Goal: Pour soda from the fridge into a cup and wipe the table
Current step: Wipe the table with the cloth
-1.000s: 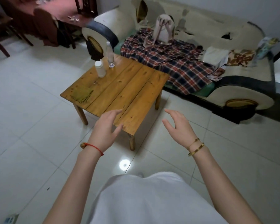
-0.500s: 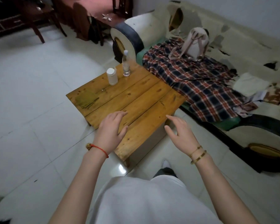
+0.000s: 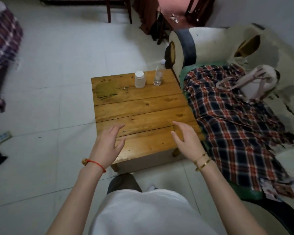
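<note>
Opening step judged: left hand (image 3: 107, 146) and right hand (image 3: 187, 141) held empty, fingers spread, over table (image 3: 143, 106); no soda, fridge or cup seen; fridge must be sought.

Bare forearms, no sleeves in view. Left hand (image 3: 107, 146): thin red cord (image 3: 97, 164) at wrist, with small tan bead on outer side. Right hand (image 3: 187, 141): two slim gold bangles (image 3: 202, 161) at wrist. White shirt (image 3: 148, 212) over torso; dark trouser leg (image 3: 123, 183) and white shoe tip (image 3: 151, 187) below.
</note>
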A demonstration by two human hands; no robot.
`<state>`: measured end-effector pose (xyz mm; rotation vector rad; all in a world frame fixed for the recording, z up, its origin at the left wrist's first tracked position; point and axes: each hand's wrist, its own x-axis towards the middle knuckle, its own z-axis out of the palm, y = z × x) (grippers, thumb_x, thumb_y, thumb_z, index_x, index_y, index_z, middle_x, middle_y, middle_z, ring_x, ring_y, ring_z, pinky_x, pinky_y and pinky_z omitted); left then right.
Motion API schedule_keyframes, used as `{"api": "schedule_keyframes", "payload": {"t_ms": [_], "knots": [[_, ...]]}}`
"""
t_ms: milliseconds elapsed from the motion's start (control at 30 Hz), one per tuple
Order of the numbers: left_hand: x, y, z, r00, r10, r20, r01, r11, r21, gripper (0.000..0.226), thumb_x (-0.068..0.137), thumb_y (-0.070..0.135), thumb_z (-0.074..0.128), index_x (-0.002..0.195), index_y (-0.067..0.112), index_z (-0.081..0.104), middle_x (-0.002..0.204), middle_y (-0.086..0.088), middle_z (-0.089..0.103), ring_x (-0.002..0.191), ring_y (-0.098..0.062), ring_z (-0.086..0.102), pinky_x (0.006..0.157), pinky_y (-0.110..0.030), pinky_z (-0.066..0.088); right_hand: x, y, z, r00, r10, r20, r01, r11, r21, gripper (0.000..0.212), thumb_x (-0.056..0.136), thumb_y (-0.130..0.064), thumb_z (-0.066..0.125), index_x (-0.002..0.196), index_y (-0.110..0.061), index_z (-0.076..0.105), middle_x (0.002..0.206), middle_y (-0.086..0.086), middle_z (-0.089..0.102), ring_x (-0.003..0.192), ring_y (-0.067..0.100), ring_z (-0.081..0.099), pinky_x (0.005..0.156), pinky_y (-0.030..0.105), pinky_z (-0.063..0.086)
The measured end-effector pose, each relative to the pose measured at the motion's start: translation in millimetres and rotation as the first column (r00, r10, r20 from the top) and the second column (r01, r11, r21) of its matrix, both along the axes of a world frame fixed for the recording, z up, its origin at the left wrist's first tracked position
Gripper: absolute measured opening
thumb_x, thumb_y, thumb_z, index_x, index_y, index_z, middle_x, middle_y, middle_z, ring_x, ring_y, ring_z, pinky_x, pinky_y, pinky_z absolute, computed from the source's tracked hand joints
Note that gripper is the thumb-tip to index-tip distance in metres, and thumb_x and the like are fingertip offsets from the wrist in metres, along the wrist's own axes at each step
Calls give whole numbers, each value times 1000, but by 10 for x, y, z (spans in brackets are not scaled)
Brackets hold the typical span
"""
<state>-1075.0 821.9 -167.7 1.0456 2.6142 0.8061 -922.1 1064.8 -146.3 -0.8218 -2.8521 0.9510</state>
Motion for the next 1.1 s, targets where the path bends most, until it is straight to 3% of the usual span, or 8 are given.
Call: {"api": "schedule_keyframes", "payload": {"t_ms": [333, 500, 667, 900, 1033, 1100], "knots": [[-376, 192, -202, 972, 232, 45, -229, 971, -64, 46, 94, 22, 59, 138, 15, 50, 133, -7, 58, 122, -27, 52, 103, -43, 44, -786, 263, -320, 979, 178, 96, -167, 980, -112, 44, 101, -30, 47, 142, -14, 44, 143, 3, 48, 137, 17, 36, 110, 24, 27], [-895, 312, -399, 933, 335, 129, -338, 941, -2, 41, 93, 17, 61, 134, 14, 54, 131, -6, 59, 122, -24, 54, 102, -31, 40, -1451, 435, -472, 977, 197, 80, -185, 974, -130, 41, 99, -27, 49, 138, -14, 50, 138, 3, 53, 132, 19, 44, 110, 30, 33], [-1620, 459, -595, 843, 454, 288, -488, 871, 54, 35, 93, 18, 62, 128, 12, 60, 127, -3, 63, 113, -19, 60, 93, -27, 44, -2375, 610, -569, 991, 115, 61, -97, 965, -243, 33, 97, -25, 53, 128, -14, 59, 128, 4, 62, 116, 18, 58, 103, 36, 45], [-2738, 758, -1005, 785, 509, 353, -559, 828, 47, 32, 92, 13, 61, 124, 11, 62, 121, -4, 66, 104, -20, 63, 90, -26, 45, -3603, 666, -973, 996, 10, 87, 27, 910, -413, 28, 96, -23, 55, 119, -10, 65, 106, 1, 66, 93, 7, 55, 84, 16, 41], [-3260, 931, -1400, 740, 551, 386, -609, 793, 33, 31, 92, 13, 60, 123, 10, 62, 121, -5, 65, 103, -20, 63, 92, -31, 50, -4210, 677, -1447, 987, 5, 159, 71, 879, -471, 28, 96, -23, 55, 120, -10, 64, 86, -9, 57, 89, 11, 53, 82, 25, 46], [-3467, 1011, -1642, 701, 585, 408, -648, 762, 21, 31, 92, 12, 59, 124, 10, 61, 119, -5, 65, 103, -20, 61, 93, -31, 50, -4470, 689, -1734, 982, -2, 189, 94, 871, -482, 29, 96, -24, 55, 120, -10, 63, 88, -7, 57, 91, 12, 53, 84, 27, 46]]}}
